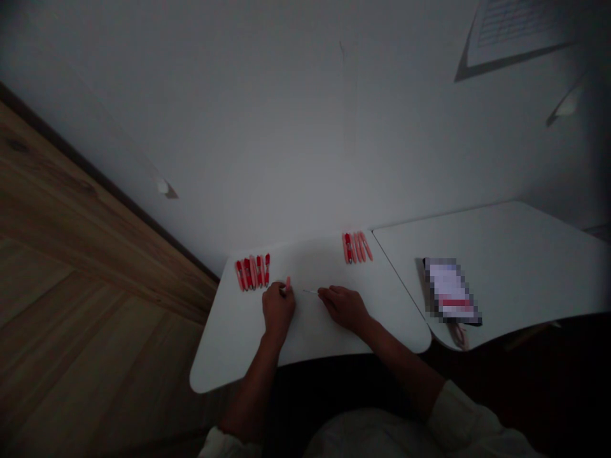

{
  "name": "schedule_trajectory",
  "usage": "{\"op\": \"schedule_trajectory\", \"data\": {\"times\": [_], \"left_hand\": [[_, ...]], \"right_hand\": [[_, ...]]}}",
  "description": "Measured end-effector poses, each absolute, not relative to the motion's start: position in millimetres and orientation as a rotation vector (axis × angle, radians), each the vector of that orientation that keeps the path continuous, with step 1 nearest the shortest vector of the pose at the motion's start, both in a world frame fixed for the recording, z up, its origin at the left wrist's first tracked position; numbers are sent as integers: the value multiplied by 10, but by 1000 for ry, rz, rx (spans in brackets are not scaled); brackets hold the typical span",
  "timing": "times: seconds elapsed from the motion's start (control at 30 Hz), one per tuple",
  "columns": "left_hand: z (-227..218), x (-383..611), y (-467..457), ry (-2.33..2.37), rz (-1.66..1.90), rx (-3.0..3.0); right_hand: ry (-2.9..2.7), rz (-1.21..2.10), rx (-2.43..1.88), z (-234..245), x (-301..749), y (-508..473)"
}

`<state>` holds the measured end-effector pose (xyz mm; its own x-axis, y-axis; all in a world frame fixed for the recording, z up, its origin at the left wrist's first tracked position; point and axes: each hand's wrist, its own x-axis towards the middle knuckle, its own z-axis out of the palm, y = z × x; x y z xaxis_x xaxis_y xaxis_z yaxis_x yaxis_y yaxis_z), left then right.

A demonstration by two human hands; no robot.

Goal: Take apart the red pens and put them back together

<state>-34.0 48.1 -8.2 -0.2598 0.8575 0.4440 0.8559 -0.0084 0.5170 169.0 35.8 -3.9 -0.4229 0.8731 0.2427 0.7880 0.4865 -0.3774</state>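
Note:
My left hand (278, 306) is closed around a pink pen barrel (288, 284), whose end sticks up past the fingers. Between the fingertips of my right hand (344, 306) is a thin pen refill (310, 292), its narrow end pointing left toward the barrel. The two parts are apart, a little above or on the white table; the exact height cannot be told. A row of several red and pink pens (252, 272) lies just beyond my left hand. Farther right, beyond my right hand, lies a second row of pink and red pens (356, 247).
To the right a second white table (501, 254) adjoins the first table (229, 350). On it lies a phone (451, 291), its picture blurred, with a strap (460, 334). A pale wall (286, 127) rises behind the tables. Wooden flooring (95, 343) shows at the left.

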Motion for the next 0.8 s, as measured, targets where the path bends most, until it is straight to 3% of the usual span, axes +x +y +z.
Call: {"op": "schedule_trajectory", "data": {"times": [0.8], "left_hand": [[-61, -371, 493, 2240, 1192, 1838]], "right_hand": [[-2319, 274, -1362, -52, 1692, 366]]}}
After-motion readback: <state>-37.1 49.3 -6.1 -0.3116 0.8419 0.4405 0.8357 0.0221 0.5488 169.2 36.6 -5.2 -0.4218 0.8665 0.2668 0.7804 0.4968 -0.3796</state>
